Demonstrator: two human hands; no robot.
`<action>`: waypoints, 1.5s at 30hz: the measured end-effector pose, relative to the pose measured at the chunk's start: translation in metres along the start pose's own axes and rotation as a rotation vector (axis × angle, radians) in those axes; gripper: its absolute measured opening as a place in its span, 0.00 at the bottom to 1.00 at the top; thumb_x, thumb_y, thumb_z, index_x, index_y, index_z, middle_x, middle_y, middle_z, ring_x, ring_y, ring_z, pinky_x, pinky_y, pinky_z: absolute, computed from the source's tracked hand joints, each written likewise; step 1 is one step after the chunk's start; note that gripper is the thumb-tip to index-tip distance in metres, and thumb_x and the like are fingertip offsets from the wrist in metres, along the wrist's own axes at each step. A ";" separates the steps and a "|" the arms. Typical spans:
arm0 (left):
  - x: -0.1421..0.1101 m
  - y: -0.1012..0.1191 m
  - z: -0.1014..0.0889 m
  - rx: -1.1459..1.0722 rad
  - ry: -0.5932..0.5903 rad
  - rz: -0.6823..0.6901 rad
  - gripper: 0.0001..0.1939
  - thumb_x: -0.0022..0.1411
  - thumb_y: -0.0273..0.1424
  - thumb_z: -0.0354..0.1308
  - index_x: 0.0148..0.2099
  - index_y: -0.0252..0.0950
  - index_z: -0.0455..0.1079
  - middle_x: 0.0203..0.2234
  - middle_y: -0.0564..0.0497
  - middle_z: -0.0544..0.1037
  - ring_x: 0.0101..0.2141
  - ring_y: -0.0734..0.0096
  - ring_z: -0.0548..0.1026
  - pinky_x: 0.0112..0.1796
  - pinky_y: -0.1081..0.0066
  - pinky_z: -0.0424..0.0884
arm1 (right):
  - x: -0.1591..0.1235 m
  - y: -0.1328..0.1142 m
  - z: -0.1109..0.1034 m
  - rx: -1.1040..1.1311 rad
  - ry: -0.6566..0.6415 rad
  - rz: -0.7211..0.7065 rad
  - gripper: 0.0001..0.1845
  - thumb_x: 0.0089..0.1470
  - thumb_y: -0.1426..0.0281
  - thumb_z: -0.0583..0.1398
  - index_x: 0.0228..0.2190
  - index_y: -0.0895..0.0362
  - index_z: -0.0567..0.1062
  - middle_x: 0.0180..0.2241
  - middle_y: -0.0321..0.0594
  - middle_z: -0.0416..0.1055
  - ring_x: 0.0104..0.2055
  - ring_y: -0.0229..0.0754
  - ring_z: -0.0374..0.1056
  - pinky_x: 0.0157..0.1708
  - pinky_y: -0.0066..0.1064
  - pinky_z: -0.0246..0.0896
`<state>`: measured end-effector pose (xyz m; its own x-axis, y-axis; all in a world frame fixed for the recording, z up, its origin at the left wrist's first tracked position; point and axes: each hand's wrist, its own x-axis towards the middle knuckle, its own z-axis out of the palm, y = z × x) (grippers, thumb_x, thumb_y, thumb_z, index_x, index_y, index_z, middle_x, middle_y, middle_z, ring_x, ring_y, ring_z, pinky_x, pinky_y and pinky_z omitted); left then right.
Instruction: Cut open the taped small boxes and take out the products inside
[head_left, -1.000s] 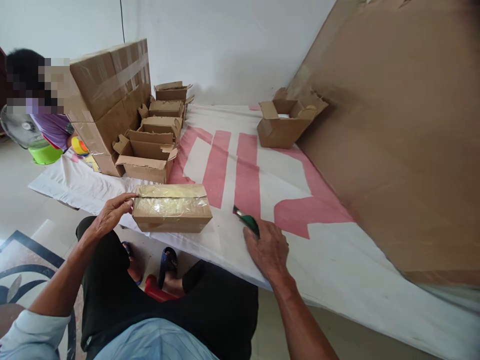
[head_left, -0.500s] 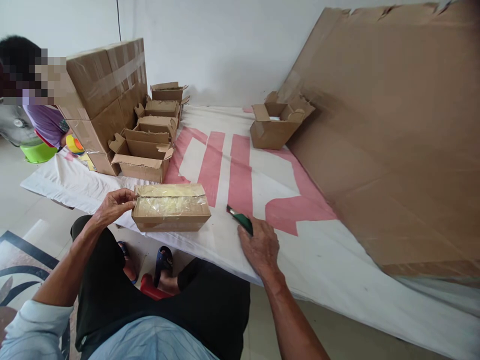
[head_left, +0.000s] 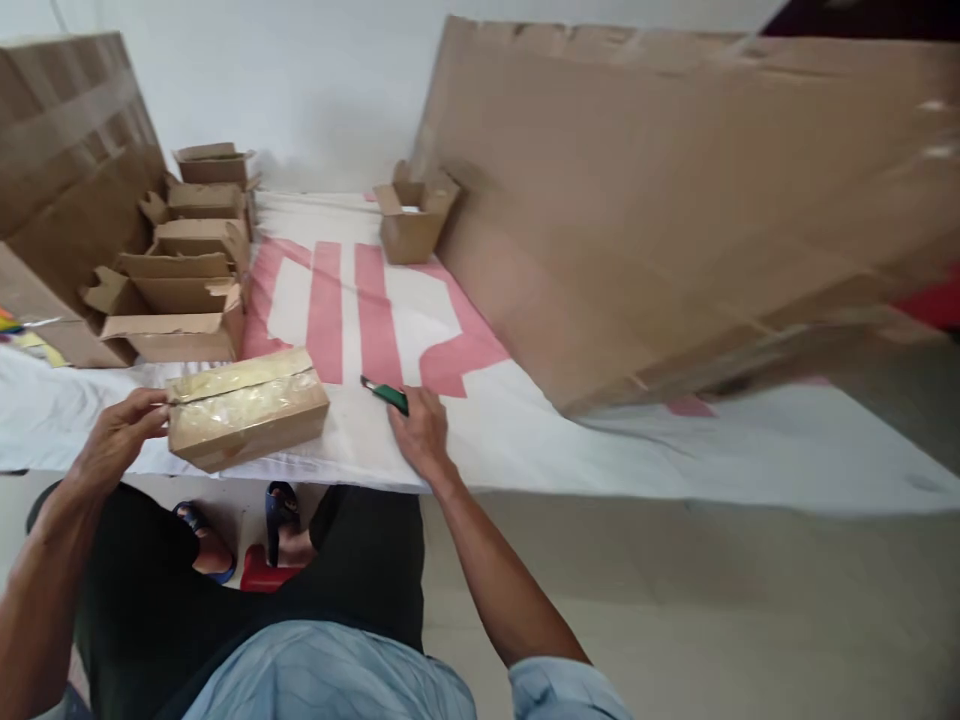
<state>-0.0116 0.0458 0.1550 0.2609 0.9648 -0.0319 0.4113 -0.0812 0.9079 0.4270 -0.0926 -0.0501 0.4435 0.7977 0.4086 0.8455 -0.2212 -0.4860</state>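
A small cardboard box [head_left: 247,412] with clear, yellowish tape along its top lies near the front edge of the cloth-covered table. My left hand [head_left: 124,440] pinches the left end of this box, thumb and fingers at its corner. To the right, my right hand [head_left: 421,428] rests low over the cloth, closed around a green box cutter [head_left: 390,396] whose tip points left, away from the wrist. A gap of cloth separates the cutter from the box.
Several open small cartons [head_left: 172,320] stand in a row at left, against stacked taped cartons [head_left: 75,150]. Another open carton [head_left: 412,222] sits farther back. A large cardboard box [head_left: 637,200] fills the right side of the table [head_left: 600,455].
The view has swung right, so everything sits farther left and the person at left is out of sight. The taped box has turned slightly, its right end farther back. Both hands keep their hold.
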 end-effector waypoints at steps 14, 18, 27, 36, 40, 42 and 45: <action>0.007 0.018 -0.001 0.069 -0.033 -0.065 0.42 0.27 0.52 0.88 0.43 0.41 0.79 0.54 0.43 0.86 0.53 0.44 0.85 0.47 0.57 0.86 | 0.009 -0.001 -0.001 0.155 0.087 0.071 0.16 0.73 0.64 0.57 0.53 0.56 0.81 0.49 0.52 0.80 0.52 0.57 0.73 0.52 0.45 0.68; 0.005 0.016 0.001 0.069 -0.027 -0.067 0.38 0.31 0.50 0.86 0.44 0.40 0.79 0.58 0.42 0.85 0.58 0.41 0.83 0.51 0.57 0.85 | 0.014 -0.005 -0.011 0.352 0.177 0.048 0.18 0.73 0.57 0.54 0.47 0.53 0.80 0.45 0.50 0.80 0.49 0.55 0.76 0.52 0.45 0.73; 0.011 -0.014 0.011 0.123 0.103 0.019 0.27 0.47 0.53 0.72 0.42 0.39 0.80 0.55 0.43 0.84 0.54 0.45 0.83 0.57 0.51 0.81 | 0.029 -0.078 -0.033 1.169 -0.118 0.350 0.38 0.58 0.28 0.66 0.34 0.52 0.78 0.29 0.37 0.76 0.25 0.38 0.65 0.23 0.31 0.63; 0.006 -0.018 0.011 0.066 0.018 0.148 0.35 0.47 0.61 0.80 0.45 0.39 0.87 0.61 0.39 0.84 0.60 0.41 0.83 0.62 0.47 0.82 | 0.013 -0.142 -0.020 1.327 -0.203 0.352 0.40 0.54 0.27 0.70 0.32 0.52 0.76 0.22 0.32 0.71 0.23 0.37 0.67 0.24 0.29 0.64; -0.004 -0.015 0.013 0.025 -0.061 0.175 0.34 0.50 0.56 0.81 0.51 0.39 0.89 0.65 0.37 0.81 0.65 0.37 0.80 0.51 0.55 0.88 | 0.005 -0.137 -0.029 1.252 -0.205 0.323 0.40 0.56 0.27 0.68 0.34 0.52 0.77 0.24 0.33 0.73 0.24 0.38 0.68 0.26 0.30 0.66; -0.009 -0.014 0.015 0.024 -0.084 0.184 0.32 0.51 0.54 0.81 0.52 0.40 0.89 0.66 0.37 0.81 0.65 0.38 0.79 0.49 0.57 0.89 | 0.006 -0.130 -0.037 1.199 -0.207 0.310 0.39 0.58 0.27 0.68 0.35 0.52 0.78 0.24 0.34 0.74 0.24 0.38 0.68 0.25 0.31 0.66; -0.015 -0.015 0.016 0.048 -0.102 0.189 0.29 0.55 0.50 0.79 0.54 0.41 0.89 0.67 0.39 0.79 0.66 0.41 0.78 0.49 0.59 0.88 | 0.014 -0.120 -0.053 1.119 -0.204 0.276 0.36 0.60 0.30 0.68 0.36 0.52 0.78 0.27 0.36 0.77 0.24 0.39 0.68 0.23 0.31 0.65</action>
<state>-0.0074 0.0285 0.1350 0.4232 0.9013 0.0928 0.3868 -0.2723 0.8810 0.3474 -0.0846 0.0543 0.4292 0.8975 0.1013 -0.0507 0.1359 -0.9894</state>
